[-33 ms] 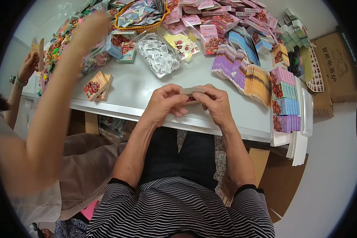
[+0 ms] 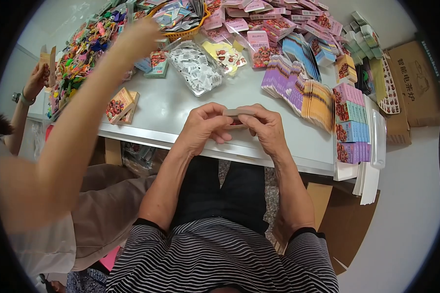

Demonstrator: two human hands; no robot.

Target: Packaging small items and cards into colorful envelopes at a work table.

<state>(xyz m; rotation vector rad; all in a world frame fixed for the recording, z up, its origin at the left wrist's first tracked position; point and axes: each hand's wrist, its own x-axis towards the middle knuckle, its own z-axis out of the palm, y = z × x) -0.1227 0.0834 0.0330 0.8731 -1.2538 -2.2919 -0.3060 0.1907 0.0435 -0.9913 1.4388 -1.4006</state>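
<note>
Both of my hands hold one small flat tan card box [image 2: 238, 112] with a red print on it, just above the near edge of the white table [image 2: 181, 110]. My left hand [image 2: 203, 128] pinches its left end and my right hand [image 2: 268, 128] its right end, thumbs underneath. Most of the box is hidden by my fingers.
A co-worker's bare arm [image 2: 78, 112] reaches across from the left toward an orange basket [image 2: 181, 33]. Two small printed boxes [image 2: 121, 105] lie at the left. A clear bag of white pieces [image 2: 195, 68], fanned purple and orange cards [image 2: 298, 93], stacked pink boxes [image 2: 349, 122] and a cardboard carton [image 2: 415, 83] are around.
</note>
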